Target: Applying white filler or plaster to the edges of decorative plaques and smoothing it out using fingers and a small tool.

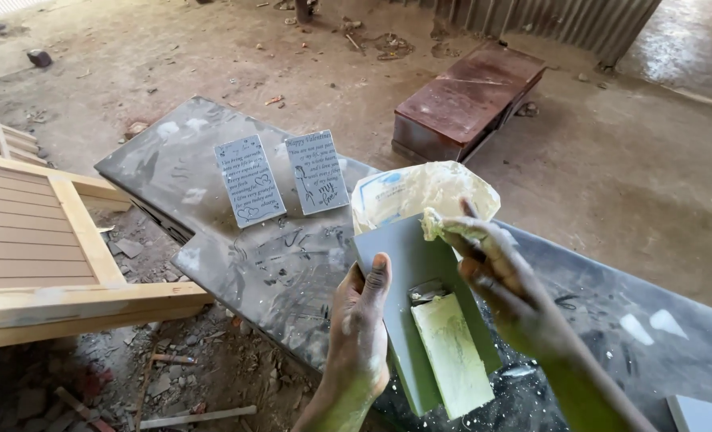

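My left hand (361,320) grips the left edge of a grey-green board (400,264), thumb on its top face, and holds it tilted over a dusty dark slab (212,176). A flat scraper smeared with pale yellow-green paste (450,352) lies on the board. My right hand (496,276) is above the board's upper right corner, fingers pinched on a lump of the same paste (436,224). Just behind it sits an open can of pale putty (420,192). Both hands are coated in paste.
Two small grey plaques with engraved writing (249,180) (316,172) lie on the slab. A pale wooden panel frame (44,248) lies at left. A rusty metal box (464,100) stands behind, near a corrugated wall (548,20). Rubble and sticks litter the dirt floor (172,376).
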